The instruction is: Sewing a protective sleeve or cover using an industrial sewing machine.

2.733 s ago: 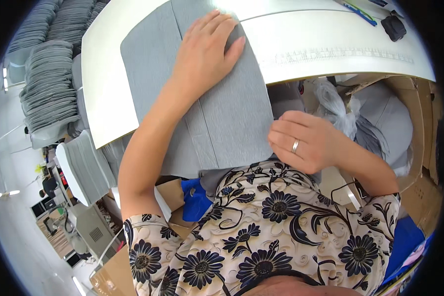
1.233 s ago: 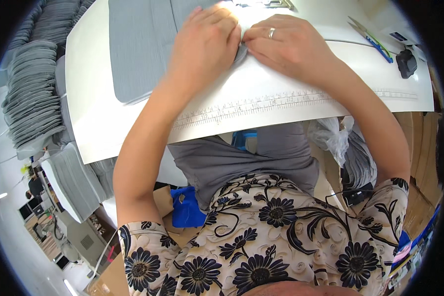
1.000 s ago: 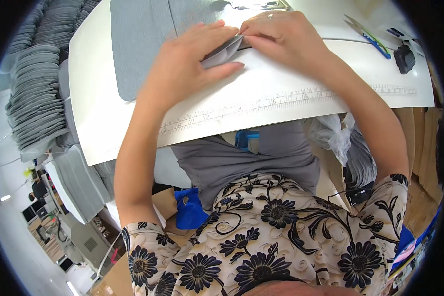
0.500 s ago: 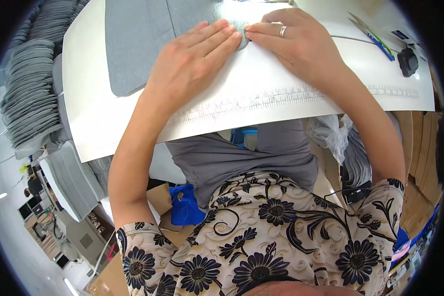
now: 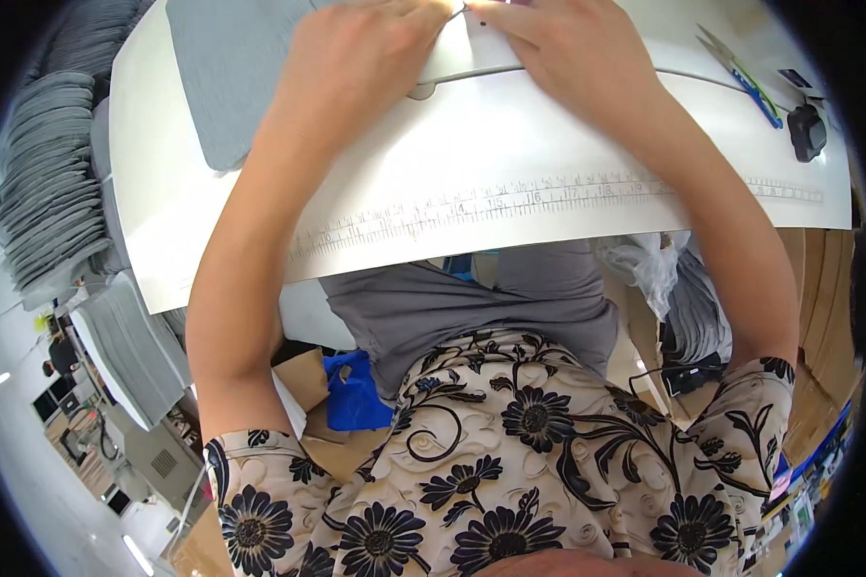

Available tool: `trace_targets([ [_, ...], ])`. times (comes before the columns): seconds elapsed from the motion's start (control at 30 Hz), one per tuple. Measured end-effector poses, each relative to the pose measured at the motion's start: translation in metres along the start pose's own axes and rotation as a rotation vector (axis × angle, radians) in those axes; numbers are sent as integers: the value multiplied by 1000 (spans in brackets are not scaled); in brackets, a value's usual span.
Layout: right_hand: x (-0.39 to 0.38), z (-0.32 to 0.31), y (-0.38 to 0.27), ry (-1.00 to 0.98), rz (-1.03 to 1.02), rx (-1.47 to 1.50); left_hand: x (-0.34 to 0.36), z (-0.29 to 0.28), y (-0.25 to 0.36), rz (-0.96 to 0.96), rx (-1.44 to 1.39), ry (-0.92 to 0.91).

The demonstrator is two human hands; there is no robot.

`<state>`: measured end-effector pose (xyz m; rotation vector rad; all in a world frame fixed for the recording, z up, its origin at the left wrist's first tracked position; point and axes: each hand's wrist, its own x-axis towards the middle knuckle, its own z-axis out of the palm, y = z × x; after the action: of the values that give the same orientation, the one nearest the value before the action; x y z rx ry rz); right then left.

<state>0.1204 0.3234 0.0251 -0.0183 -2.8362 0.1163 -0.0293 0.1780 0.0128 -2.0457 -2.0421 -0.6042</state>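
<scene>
Both hands are at the far edge of the white table, close together in bright light. My left hand (image 5: 366, 48) lies over the right side of a flat grey fabric piece (image 5: 226, 77) with rounded corners; its fingers are drawn together, tips partly cut off by the picture's top. My right hand (image 5: 577, 48) is bent inward, thumb and fingers pinched near the left fingertips. A short thin dark strand shows between the two hands. What either hand pinches is too small and too hidden to make out.
The white tabletop (image 5: 375, 207) carries a printed ruler scale (image 5: 529, 199) along its near edge. At right lie scissors (image 5: 741, 77) with blue-green handles and a black knobbed object (image 5: 806, 133). Stacked grey fabric pieces (image 5: 48, 183) stand at left. A clear plastic bag (image 5: 649, 269) hangs below the table.
Both hands have moved farther away, toward the top edge. The grey fabric has shifted left and away, uncovering a table seam and small rounded metal piece. The left fingers, earlier laid flat, are now drawn together.
</scene>
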Motion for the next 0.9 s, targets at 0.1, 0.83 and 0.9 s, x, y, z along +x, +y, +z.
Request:
trace_targets([
  [0.1,-4,5,4,104,-6,63,6,-9,15,69,84,85],
  [0.83,-5,14,4,115,-27,57,-2,-14,12,-99,-77,35],
  [0.9,-5,14,1,128,-17,69,3,-23,25,-273,-67,-139],
])
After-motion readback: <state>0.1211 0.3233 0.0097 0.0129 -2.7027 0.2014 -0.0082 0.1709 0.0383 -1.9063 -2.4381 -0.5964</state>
